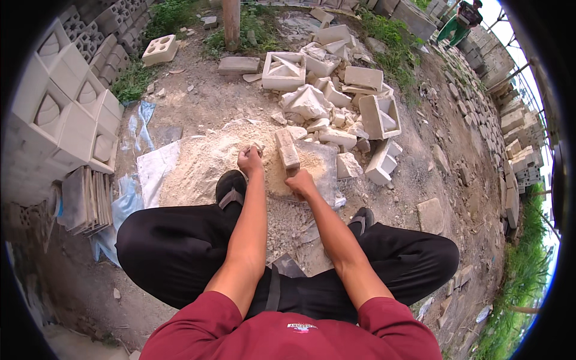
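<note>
My right hand (300, 182) is closed round the near end of a long tan block with squared edges (287, 149), which looks like a wooden mallet or beater. The block points away from me over the crushed pale rubble. To its left, my left hand (250, 161) is closed, with a small pale lump (257, 146) showing at its fingertips, perhaps a stone chip. Under both hands lies a heap of pale crushed powder and grit (201, 162). A flat grey slab (321, 161) shows beneath the grit on the right.
Broken cream blocks (306, 102) are piled just beyond the slab. Stacked decorative blocks (78, 102) stand at the left, with thin boards (93, 198) leaning below them. White sheeting (157, 171) lies under the powder. A wooden post (231, 24) rises ahead. Another person (461, 23) stands far right.
</note>
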